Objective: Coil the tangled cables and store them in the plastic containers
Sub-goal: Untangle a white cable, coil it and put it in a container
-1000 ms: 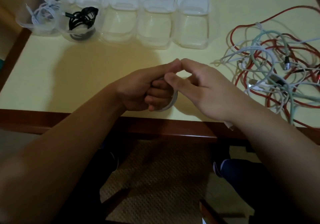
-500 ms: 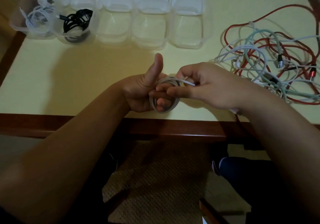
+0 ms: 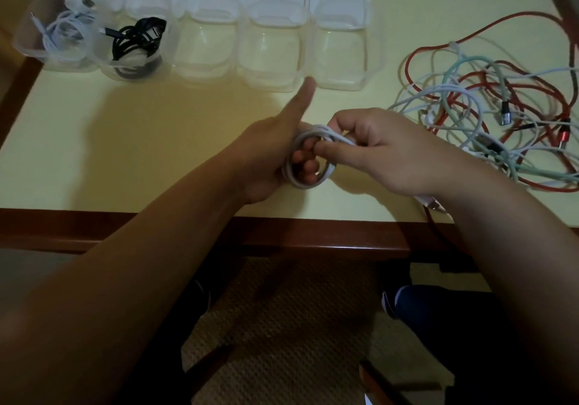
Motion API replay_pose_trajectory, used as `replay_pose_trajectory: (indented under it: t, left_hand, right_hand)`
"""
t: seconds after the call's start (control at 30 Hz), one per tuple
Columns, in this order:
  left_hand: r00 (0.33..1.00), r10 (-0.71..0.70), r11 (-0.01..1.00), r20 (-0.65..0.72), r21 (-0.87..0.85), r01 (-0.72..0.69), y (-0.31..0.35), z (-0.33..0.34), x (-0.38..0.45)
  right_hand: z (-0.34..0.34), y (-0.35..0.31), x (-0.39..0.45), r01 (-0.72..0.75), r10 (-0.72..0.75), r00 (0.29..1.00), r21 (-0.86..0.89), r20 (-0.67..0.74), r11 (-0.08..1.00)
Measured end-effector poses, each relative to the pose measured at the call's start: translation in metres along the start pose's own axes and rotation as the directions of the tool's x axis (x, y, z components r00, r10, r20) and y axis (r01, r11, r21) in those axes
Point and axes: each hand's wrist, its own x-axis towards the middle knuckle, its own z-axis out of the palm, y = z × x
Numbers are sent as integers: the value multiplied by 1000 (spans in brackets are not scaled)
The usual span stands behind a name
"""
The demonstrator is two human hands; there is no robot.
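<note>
Tabletop [image 3: 109,141], pale yellow with a dark wooden border, carries everything. Along its far edge runs a row of clear plastic containers [image 3: 269,44], their lids lying behind them; the one nearest the far left corner holds a coiled white cable [image 3: 64,33], the next a coiled black cable [image 3: 138,44], and the other three show nothing inside. Toward the right edge sprawls a tangle of cables [image 3: 488,113] in red, white and pale green. Near the front edge, at the middle, the left hand [image 3: 269,160] has its fingers curled through a small white coil [image 3: 308,160], thumb sticking up. The right hand [image 3: 385,154] pinches the coil's upper strands between thumb and forefinger, the other fingers curled.
</note>
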Motion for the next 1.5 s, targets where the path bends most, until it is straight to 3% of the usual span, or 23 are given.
replay_pose_trajectory:
  t: [0.07,0.13,0.23,0.33,0.47,0.6,0.73,0.9,1.0,1.17,1.27,1.5]
  left_hand:
    - [994,32,999,-108,-13,-33,1,4,-1]
    - [963,160,978,-218,169,-124,-3,3,-3]
    - [942,260,896,-211,417,-154,-4,-2,-9]
    - [966,209,851,-155,515,-101,-1,-6,-12]
    - [991,112,946,-67,312,-86,2,-8,-13]
    - [990,62,995,-128,81,-52,-4,-19,-10]
    - [971,35,997,-237,-54,-50,-6,-25,-4]
    - [964,11,969,-265,-234,-76,-2,-37,6]
    - [977,-16,957,-213,-287,-47,-3,-40,9]
    - [1000,-8,896,-6,-445,5,1,-49,12]
    - [996,13,883,89,-469,30,2,-52,12]
    - [997,34,869,68,-494,4,4,-53,9]
  right_hand:
    - [-2,-1,0,-16,16,1000,22,1,1000]
    - [-2,-6,0,-17,15,1000,92,23,996]
    - [-5,-10,-1,-23,20,997,29,78,999]
    - [-12,-14,-1,38,-38,999,-18,14,999]
    - [-22,-10,0,42,-28,982,71,-189,997]
    - [-16,-2,5,-71,69,997,40,28,997]
    - [-12,8,4,-133,84,962,175,261,976]
    - [-14,11,2,-103,69,940,88,335,991]
    - [-13,9,1,-79,45,948,96,314,992]
    - [-14,5,0,-44,16,957,92,289,995]
    - [-11,3,3,-45,24,979,100,204,994]
    - [-9,-6,6,-105,104,992,10,75,994]
